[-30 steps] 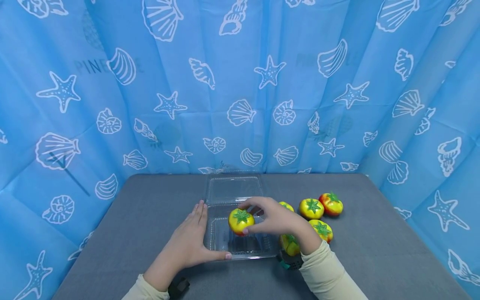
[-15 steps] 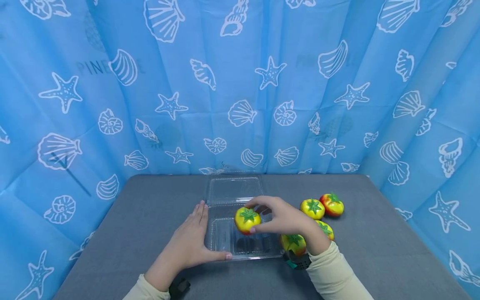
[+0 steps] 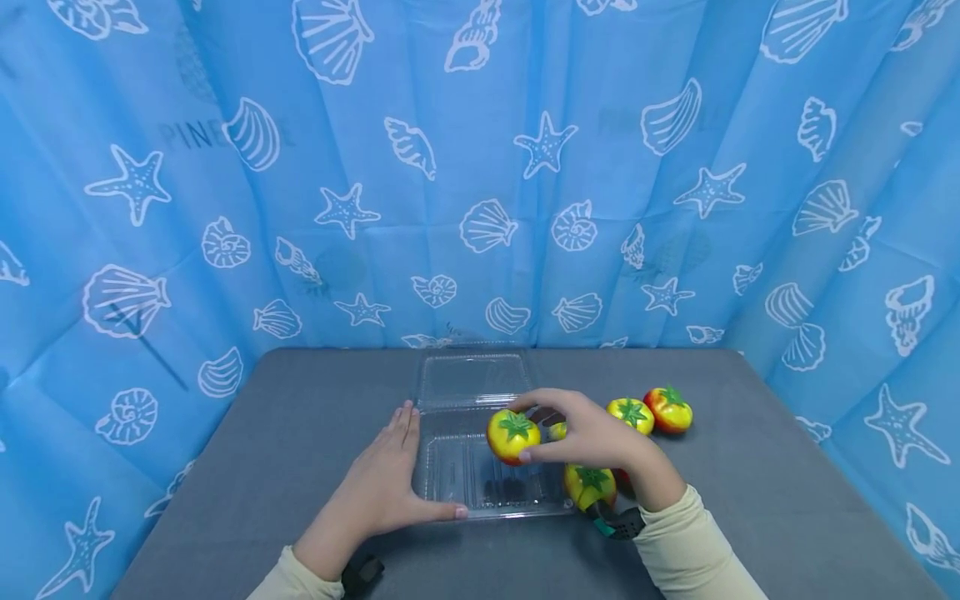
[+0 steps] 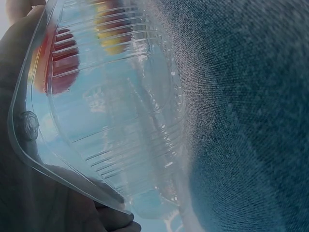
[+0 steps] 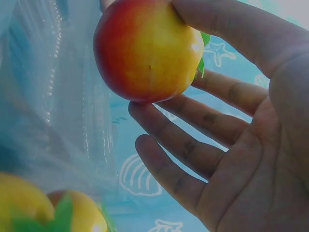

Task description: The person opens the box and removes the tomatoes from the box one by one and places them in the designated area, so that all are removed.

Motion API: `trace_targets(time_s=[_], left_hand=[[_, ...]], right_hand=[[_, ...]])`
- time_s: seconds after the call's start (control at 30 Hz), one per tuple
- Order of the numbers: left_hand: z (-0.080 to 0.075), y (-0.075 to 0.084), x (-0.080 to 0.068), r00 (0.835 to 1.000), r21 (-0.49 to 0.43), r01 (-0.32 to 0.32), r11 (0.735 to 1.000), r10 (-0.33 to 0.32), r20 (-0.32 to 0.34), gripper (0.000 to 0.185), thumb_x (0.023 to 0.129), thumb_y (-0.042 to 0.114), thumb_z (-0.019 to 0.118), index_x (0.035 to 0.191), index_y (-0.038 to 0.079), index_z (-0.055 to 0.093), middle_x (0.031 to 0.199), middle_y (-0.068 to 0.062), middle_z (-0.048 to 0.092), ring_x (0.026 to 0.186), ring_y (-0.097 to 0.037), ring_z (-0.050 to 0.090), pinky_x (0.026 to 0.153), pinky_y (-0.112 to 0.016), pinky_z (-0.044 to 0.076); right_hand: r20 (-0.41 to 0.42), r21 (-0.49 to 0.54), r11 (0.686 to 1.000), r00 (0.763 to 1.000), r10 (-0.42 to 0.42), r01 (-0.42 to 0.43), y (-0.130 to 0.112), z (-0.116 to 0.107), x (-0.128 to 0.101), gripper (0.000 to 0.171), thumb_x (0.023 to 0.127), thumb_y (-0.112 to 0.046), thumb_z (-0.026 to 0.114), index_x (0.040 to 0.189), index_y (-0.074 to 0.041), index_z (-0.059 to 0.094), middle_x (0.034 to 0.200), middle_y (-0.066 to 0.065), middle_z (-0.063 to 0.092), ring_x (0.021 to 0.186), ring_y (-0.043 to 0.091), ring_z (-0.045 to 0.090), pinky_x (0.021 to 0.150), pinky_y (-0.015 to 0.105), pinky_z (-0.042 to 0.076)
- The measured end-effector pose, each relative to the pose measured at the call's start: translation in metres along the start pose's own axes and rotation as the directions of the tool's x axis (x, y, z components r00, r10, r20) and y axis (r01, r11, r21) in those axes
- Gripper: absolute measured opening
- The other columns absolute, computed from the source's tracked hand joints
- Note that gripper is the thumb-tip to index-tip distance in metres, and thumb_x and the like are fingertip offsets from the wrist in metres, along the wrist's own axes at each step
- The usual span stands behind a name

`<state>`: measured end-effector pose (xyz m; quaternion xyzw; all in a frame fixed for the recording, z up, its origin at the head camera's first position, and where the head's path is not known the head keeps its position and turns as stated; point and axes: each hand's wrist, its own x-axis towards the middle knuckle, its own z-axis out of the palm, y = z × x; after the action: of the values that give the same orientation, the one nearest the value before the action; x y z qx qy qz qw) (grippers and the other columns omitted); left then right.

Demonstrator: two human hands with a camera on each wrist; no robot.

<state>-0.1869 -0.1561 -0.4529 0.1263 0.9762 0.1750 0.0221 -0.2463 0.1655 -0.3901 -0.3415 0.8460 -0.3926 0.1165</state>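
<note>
1. We see a blue seashell-print curtain [image 3: 480, 167] behind a grey cloth-covered table [image 3: 750, 500].
2. A clear plastic clamshell box [image 3: 465, 479] lies open at the table's centre, lid hinged to the far side.
3. Our left hand [image 3: 382, 487] rests flat, fingers straight, against the box's left edge.
4. Our right hand [image 3: 592, 437] pinches a yellow-red toy tomato [image 3: 513, 435] above the tray's right half; the empty tray lies straight below it.
5. More loose toy tomatoes [image 3: 651, 410] sit to the right.

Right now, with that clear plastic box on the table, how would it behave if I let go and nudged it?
The clear plastic box looks thin and ribbed, so probably light and flexible. It would likely slide on the table; the left hand rests against its side, perhaps steadying it.
</note>
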Motion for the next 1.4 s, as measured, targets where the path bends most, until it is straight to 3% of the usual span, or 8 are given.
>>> trace_targets(time_s=[0.53,0.77,1.0,1.23,1.4], left_hand=[[0.004,-0.003,0.002,1.0,0.012,-0.005,1.0,0.005,-0.029,0.154,0.06,0.102,0.064,0.168,0.0,0.023,0.178,-0.02,0.012,0.165,-0.039,0.018,0.125,-0.061,0.037],[0.003,-0.002,0.002,1.0,0.018,-0.016,1.0,0.017,-0.025,0.154,0.062,0.101,0.066,0.168,-0.001,0.019,0.178,-0.022,0.01,0.165,-0.039,0.015,0.126,-0.062,0.036],[0.001,0.0,0.001,1.0,0.008,-0.011,1.0,0.011,-0.012,0.152,0.063,0.099,0.067,0.168,-0.001,0.019,0.178,-0.02,0.007,0.165,-0.039,0.015,0.126,-0.062,0.034],[0.002,-0.001,0.001,1.0,0.003,-0.023,1.0,0.023,-0.016,0.151,0.065,0.098,0.068,0.167,-0.002,0.02,0.178,-0.021,0.007,0.165,-0.039,0.014,0.128,-0.061,0.032],[0.002,0.0,0.001,1.0,0.018,-0.019,1.0,0.02,-0.019,0.152,0.064,0.098,0.067,0.167,-0.003,0.02,0.177,-0.021,0.009,0.165,-0.039,0.015,0.128,-0.06,0.033]], right_hand=[[-0.089,-0.042,0.997,0.994,0.058,-0.062,0.009,-0.021,-0.031,0.055,0.091,-0.04,0.085,0.14,-0.029,0.065,0.138,-0.006,0.069,0.12,0.02,0.067,0.103,0.056,0.059],[-0.125,-0.066,0.994,0.989,0.073,-0.082,0.02,-0.032,-0.049,0.053,0.092,-0.036,0.085,0.14,-0.025,0.065,0.139,-0.002,0.069,0.119,0.023,0.068,0.101,0.038,0.061],[-0.189,-0.085,0.992,0.979,0.076,-0.093,0.032,-0.047,-0.071,0.051,0.094,-0.033,0.083,0.14,-0.024,0.065,0.14,0.002,0.068,0.121,0.025,0.068,0.099,0.048,0.061],[-0.227,-0.089,0.989,0.969,0.099,-0.122,0.039,-0.063,-0.093,0.05,0.096,-0.028,0.081,0.142,-0.019,0.064,0.14,0.008,0.067,0.114,0.011,0.068,0.093,0.028,0.061],[-0.245,-0.114,0.982,0.962,0.117,-0.148,0.042,-0.071,-0.105,0.05,0.096,-0.028,0.082,0.142,-0.017,0.064,0.14,0.009,0.068,0.114,0.006,0.067,0.092,0.025,0.06]])
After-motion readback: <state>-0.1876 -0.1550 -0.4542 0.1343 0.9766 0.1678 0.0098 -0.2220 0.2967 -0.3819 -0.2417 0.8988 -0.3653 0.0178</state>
